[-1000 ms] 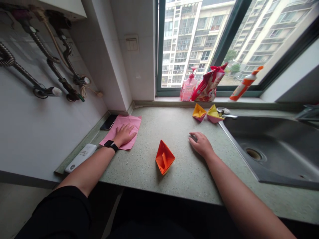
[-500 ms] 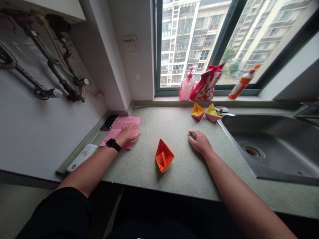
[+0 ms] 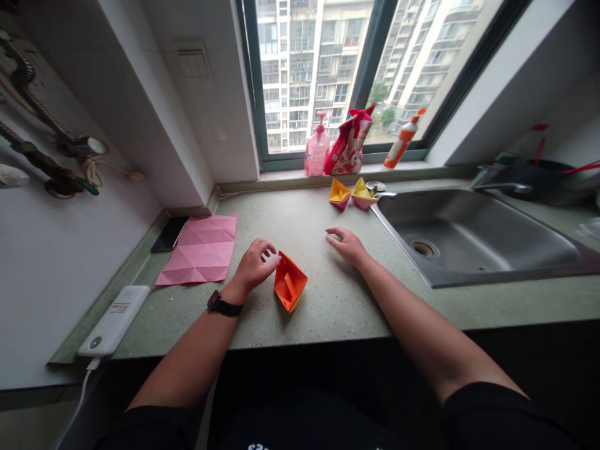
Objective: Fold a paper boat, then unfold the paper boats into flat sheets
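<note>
An orange paper boat (image 3: 290,289) stands on the green speckled counter (image 3: 323,312) in front of me. My left hand (image 3: 253,267), a black watch on its wrist, hovers at the boat's left tip with fingers curled loosely apart, holding nothing. My right hand (image 3: 347,245) rests on the counter to the boat's right, fingers relaxed and apart, empty. A creased pink paper sheet (image 3: 200,256) lies flat to the left. Two small folded paper boats, one orange-yellow (image 3: 339,192) and one yellow-pink (image 3: 363,194), sit near the windowsill.
A steel sink (image 3: 469,231) with a tap fills the right. A pink pump bottle (image 3: 316,150), a red bag (image 3: 347,145) and an orange-capped bottle (image 3: 402,140) stand on the sill. A dark phone (image 3: 169,233) and a white power bank (image 3: 115,320) lie at the left edge.
My left hand has left the pink sheet and moved right to the orange boat. The view has shifted right, and my right hand has stayed on the counter.
</note>
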A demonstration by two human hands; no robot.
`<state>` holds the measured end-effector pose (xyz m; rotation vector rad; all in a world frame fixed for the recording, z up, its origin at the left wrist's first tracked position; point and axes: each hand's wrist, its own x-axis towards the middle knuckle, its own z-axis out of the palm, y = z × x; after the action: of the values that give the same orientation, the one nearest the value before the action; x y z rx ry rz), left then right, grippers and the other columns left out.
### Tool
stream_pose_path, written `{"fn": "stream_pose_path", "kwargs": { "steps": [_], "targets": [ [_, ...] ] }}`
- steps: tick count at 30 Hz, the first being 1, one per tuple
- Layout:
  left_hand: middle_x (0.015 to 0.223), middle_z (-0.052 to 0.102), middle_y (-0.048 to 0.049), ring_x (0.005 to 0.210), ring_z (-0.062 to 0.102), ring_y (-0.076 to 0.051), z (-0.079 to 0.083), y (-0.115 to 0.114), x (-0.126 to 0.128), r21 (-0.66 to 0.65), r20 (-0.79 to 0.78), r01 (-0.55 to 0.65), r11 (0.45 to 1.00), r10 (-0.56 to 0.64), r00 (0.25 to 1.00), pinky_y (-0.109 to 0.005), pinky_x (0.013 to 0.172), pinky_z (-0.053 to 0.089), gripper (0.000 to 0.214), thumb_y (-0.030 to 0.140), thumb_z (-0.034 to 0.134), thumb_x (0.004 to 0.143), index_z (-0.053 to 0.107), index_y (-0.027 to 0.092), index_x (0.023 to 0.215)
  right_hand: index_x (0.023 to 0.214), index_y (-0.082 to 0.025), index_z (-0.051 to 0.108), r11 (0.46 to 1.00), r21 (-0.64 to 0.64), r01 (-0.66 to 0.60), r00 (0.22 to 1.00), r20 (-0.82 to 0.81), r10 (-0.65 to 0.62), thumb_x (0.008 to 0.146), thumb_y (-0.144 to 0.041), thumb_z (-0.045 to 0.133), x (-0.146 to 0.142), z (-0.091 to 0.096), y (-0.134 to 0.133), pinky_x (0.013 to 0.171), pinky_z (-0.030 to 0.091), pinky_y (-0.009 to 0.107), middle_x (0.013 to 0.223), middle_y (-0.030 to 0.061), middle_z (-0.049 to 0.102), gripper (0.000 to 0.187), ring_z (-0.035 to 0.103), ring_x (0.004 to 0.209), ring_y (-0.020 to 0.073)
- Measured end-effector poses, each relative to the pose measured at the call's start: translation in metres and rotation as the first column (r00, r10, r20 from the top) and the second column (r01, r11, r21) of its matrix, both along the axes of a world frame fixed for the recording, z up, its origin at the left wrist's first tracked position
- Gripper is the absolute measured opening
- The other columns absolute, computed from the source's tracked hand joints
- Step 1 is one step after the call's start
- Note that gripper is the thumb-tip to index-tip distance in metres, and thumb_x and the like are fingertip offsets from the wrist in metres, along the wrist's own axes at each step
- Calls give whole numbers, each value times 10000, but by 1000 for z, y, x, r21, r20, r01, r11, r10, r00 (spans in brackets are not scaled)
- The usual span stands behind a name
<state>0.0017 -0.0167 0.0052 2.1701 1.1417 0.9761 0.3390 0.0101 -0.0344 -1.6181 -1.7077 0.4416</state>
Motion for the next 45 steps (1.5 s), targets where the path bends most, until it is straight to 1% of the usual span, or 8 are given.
{"fn": "stream_pose_path", "kwargs": {
  "steps": [4,7,10,13,20,26,34,45],
  "targets": [
    [1106,656,-57,901,670,-176,-7,-7,1,41,39,27,999,-29,999,-318,738,574,183,257,710,919,630,229,1081,1117,-222,773,991,-66,-120,988,-102,113,969,-424,619,-24,23,-2,935,610,393,1147,82,818,294,770,1022,237],
    [1105,667,-41,874,671,-164,-9,-9,4,70,78,-13,997,8,997,-315,750,574,222,200,693,923,622,232,1130,1076,-212,783,928,-102,-359,901,-296,316,946,-493,680,-61,37,-5,915,601,382,1091,78,820,326,767,989,232],
    [1084,683,-34,867,672,-164,-9,-9,5,86,70,1,996,-7,998,-316,775,579,266,144,679,919,642,234,1166,1048,-212,778,886,-64,-459,834,-375,405,928,-461,711,-95,38,-10,911,590,358,1048,62,818,284,762,962,212],
    [1072,691,-34,876,670,-169,-6,-7,4,90,40,30,996,-34,999,-315,789,584,262,113,662,922,682,242,1149,1072,-216,771,886,-38,-462,823,-392,412,922,-383,708,-110,29,-17,894,580,337,1021,47,809,233,747,935,191],
    [1023,703,-27,903,673,-183,0,-7,5,123,12,12,992,-13,1000,-319,818,572,145,114,661,946,709,236,1007,1099,-203,770,857,-129,-499,835,-337,436,947,-324,670,-104,19,-28,661,468,260,841,2,746,219,606,696,132],
    [993,705,-23,893,675,-188,2,-7,5,156,-30,-9,988,14,999,-322,814,559,107,127,678,953,705,229,971,1087,-211,763,868,-95,-488,845,-302,442,948,-234,640,-112,23,-34,709,477,262,908,9,760,187,630,746,135],
    [979,705,-23,881,672,-190,4,-8,2,198,-68,-1,980,14,998,-322,810,551,97,130,683,950,684,226,937,1074,-218,766,905,-34,-424,895,-173,412,913,-139,622,-114,26,-36,706,471,253,785,-18,704,230,612,703,127],
    [974,728,-29,949,697,-213,10,-13,-4,319,-69,57,946,-36,997,-360,880,563,133,107,669,963,648,233,928,1135,-232,728,884,108,-455,887,-32,460,942,-162,630,-106,33,-38,760,513,269,825,-9,715,227,647,737,134]
  ]
}}
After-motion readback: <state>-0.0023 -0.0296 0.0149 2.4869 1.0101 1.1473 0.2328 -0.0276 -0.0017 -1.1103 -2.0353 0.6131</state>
